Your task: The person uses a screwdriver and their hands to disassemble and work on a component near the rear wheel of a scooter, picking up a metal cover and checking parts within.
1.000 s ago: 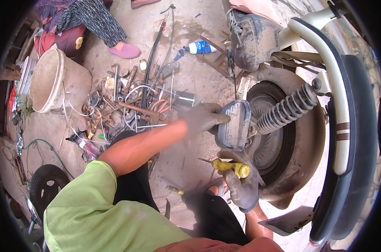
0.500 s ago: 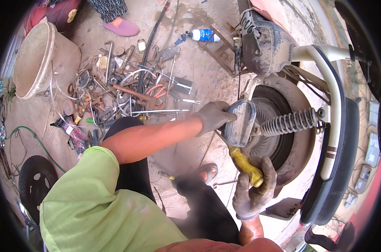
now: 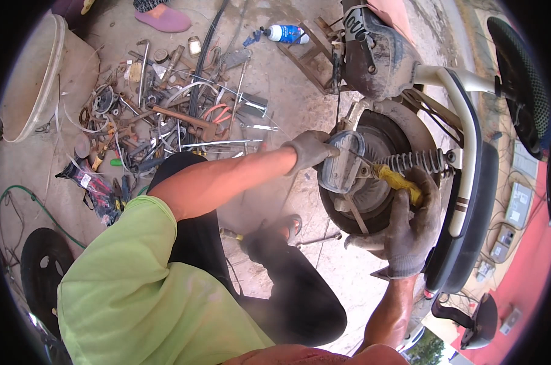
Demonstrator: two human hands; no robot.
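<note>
The left hand [image 3: 309,151], gloved, closes its fingers over the left edge of the grey cover [image 3: 341,162] and holds it against the wheel [image 3: 372,182], probably to steady it while the tool works. The cover sits on the near-left face of the wheel hub, just left of the spring [image 3: 416,162].

The right hand [image 3: 412,234], also gloved, is wrapped around the yellow handle of the screwdriver [image 3: 397,181]. The shaft points up and left, and its tip meets the cover near its upper right edge. This angle suits prying or driving at the cover's fixing; which one cannot be told.

The spring runs across the wheel toward the white mudguard [image 3: 467,158] on the right. The scooter rear stands at the right of the scene.

On the floor [image 3: 287,91] at far left lies a heap of tools [image 3: 172,115], within arm's reach. A basin [image 3: 29,79] stands further left. A bottle [image 3: 284,33] lies at the far edge.
</note>
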